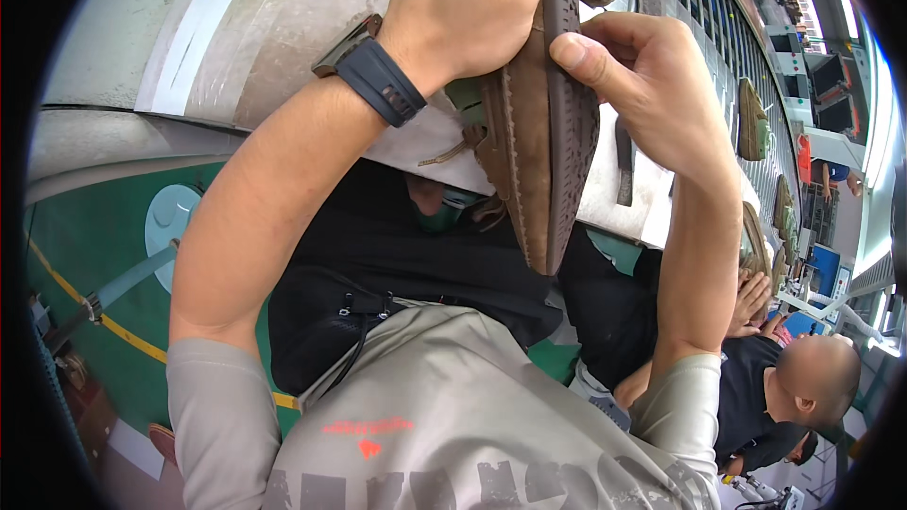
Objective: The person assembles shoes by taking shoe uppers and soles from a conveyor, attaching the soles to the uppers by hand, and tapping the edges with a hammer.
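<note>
A: Floor?
B: Green floor (85, 255) at left, with a yellow line (123, 335) running across it. A pale round disc (168, 217) lies on the green.
A: Work surface?
B: Long grey table (246, 28) across the top, with a lighter stripe along it. A conveyor line (732, 47) recedes to the upper right.
A: Light?
B: Bright daylight at the far right edge. Blue crates (824, 269) stand there, and another person (794, 392) sits at lower right.

One head-worn fisheye looks steeply down, very near the raised hands (557, 28), its rim seemingly blacked out.
</note>
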Demonstrator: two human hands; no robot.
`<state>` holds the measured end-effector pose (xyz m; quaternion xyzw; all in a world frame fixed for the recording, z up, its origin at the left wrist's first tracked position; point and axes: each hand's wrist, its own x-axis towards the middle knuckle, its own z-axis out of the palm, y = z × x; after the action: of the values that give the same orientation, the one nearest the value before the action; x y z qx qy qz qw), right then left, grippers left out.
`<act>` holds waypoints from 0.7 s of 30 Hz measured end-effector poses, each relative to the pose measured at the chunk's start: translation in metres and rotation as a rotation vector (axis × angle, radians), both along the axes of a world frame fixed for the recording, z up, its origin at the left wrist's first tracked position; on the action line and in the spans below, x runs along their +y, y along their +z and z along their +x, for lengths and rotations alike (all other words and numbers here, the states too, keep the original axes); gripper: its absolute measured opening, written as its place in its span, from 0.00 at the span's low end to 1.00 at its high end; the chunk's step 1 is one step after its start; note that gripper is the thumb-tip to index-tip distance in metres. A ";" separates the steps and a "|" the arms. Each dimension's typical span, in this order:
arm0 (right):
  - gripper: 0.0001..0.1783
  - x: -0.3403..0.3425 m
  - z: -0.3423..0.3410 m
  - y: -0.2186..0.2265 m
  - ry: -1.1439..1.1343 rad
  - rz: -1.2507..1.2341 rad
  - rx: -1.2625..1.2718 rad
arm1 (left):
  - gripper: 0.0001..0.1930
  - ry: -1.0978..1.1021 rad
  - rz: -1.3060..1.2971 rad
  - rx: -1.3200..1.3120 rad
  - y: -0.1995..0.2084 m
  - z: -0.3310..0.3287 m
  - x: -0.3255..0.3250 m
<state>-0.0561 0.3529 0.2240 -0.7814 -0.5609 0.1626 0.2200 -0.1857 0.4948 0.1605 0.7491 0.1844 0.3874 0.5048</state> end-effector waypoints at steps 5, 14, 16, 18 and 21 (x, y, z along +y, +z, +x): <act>0.41 -0.003 -0.002 -0.003 -0.002 0.033 0.025 | 0.30 -0.005 0.042 -0.027 -0.002 0.004 0.001; 0.42 -0.011 -0.001 -0.004 -0.031 -0.011 0.013 | 0.32 -0.044 0.064 0.037 0.002 0.013 -0.001; 0.43 -0.013 -0.004 -0.008 -0.070 -0.001 -0.018 | 0.33 -0.041 0.007 0.137 0.002 0.014 -0.002; 0.43 -0.014 -0.002 -0.015 -0.108 -0.003 0.022 | 0.33 -0.033 0.037 0.180 -0.006 0.020 -0.001; 0.43 -0.023 -0.002 -0.027 -0.246 0.071 0.242 | 0.32 -0.151 0.025 0.271 -0.001 0.019 -0.010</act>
<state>-0.0582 0.3296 0.1968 -0.8104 -0.4360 0.2075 0.3318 -0.1670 0.4846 0.1591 0.8126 0.1891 0.2458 0.4934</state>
